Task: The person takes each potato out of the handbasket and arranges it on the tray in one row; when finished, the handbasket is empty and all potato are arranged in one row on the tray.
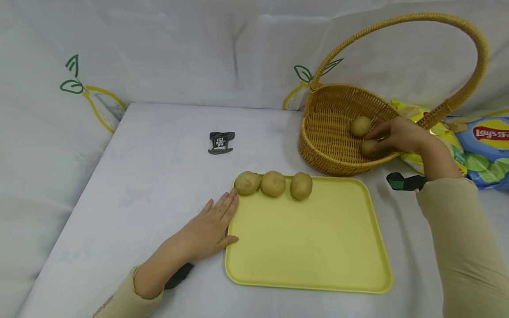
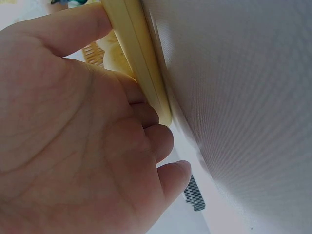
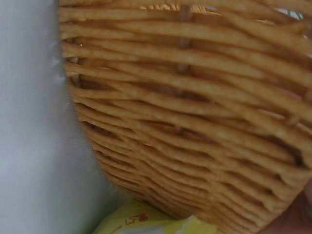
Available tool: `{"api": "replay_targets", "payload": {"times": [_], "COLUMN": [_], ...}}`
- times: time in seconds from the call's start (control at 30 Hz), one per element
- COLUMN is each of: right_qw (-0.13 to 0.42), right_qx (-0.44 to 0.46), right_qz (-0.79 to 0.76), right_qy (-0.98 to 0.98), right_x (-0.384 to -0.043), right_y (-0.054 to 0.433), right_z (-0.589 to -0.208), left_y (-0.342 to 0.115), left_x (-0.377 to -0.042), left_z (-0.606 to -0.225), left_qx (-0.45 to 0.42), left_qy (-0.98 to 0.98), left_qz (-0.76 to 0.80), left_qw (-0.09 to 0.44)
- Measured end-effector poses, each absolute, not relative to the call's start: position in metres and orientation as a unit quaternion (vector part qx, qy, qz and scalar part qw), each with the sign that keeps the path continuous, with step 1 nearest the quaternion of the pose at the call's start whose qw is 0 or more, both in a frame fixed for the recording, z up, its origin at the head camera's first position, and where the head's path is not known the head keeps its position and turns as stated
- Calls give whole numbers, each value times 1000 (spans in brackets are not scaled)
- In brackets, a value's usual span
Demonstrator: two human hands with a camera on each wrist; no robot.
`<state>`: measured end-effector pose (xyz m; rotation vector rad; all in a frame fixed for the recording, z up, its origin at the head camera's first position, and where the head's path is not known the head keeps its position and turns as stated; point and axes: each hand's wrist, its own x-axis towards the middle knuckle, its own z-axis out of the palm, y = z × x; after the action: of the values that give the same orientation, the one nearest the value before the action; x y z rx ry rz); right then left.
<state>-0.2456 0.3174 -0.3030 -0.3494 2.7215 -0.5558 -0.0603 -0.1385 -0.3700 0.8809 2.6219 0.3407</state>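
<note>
My left hand (image 1: 208, 232) rests along the left edge of a yellow tray (image 1: 314, 238), fingers extended and thumb over the rim. In the left wrist view, its palm (image 2: 73, 136) faces the camera beside the tray rim (image 2: 134, 44). Three potatoes (image 1: 273, 183) sit in a row at the tray's far left, the leftmost just beyond the fingertips. My right hand (image 1: 405, 134) reaches into a wicker basket (image 1: 334, 152), its fingers around a partly hidden potato (image 1: 368, 147). Another potato (image 1: 361, 126) lies right behind that one. The right wrist view shows mainly the basket's woven side (image 3: 185, 117).
The basket's tall arched handle (image 1: 437, 17) rises above the right forearm. Yellow (image 1: 449, 141) and blue (image 1: 491, 145) snack bags lie right of the basket. A small black label-like piece (image 1: 221, 142) lies behind the tray on the white tablecloth (image 1: 159, 168).
</note>
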Motion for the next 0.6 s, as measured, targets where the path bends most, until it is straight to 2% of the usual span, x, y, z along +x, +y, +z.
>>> {"api": "replay_targets", "payload": {"times": [0.3,0.6], "right_qw": [133,70], "right_qx": [-107,-70], "right_qz": [-225,-376], "right_qy": [959,921], "right_x": [-235,-212], "right_y": [318,310], "right_z": [-303,-305], "left_y": [-140,-140], "left_x": [-59,-60], "left_z": [-370,-371], "left_qx": [313,315], "left_qy": [925,926], "left_qz": [123,120], "left_qw": [175,171]}}
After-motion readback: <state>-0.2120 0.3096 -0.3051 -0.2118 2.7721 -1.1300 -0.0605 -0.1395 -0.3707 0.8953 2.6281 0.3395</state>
